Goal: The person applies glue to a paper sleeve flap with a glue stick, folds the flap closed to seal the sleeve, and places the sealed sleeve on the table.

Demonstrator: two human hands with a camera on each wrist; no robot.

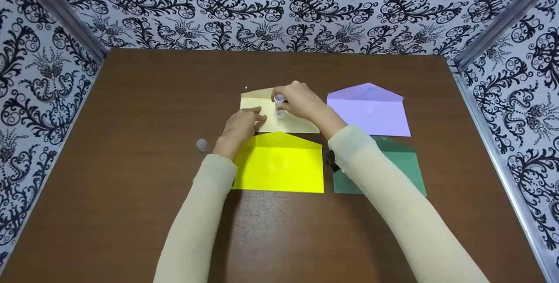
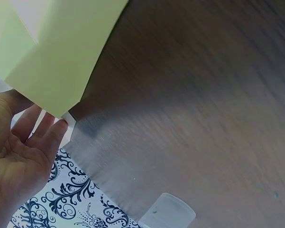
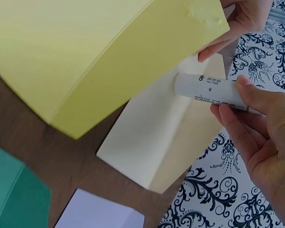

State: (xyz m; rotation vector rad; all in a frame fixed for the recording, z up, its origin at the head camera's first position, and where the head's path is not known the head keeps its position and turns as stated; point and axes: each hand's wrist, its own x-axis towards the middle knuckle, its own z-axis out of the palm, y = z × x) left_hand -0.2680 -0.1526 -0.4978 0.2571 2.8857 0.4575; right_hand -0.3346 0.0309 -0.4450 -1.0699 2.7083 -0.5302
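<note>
My right hand [image 1: 301, 101] grips a white glue stick [image 3: 206, 90] between thumb and fingers. Its lower end meets the inside of the cream envelope [image 1: 290, 125], which lies with its flap up. At that envelope's left side, my left hand [image 1: 240, 126] rests with loosely bent fingers on the paper. The left wrist view shows those fingertips [image 2: 60, 127] at the envelope's edge, partly behind the bright yellow envelope [image 2: 61, 57]. A translucent cap [image 1: 202, 145] lies on the table left of my left wrist.
Nearer me lies the bright yellow envelope [image 1: 279, 169], flap raised. A lilac envelope [image 1: 369, 115] sits to the right, with a green envelope [image 1: 404, 165] below it, partly covered by my right sleeve. Patterned wall panels [image 1: 279, 12] border the brown table [image 1: 144, 112].
</note>
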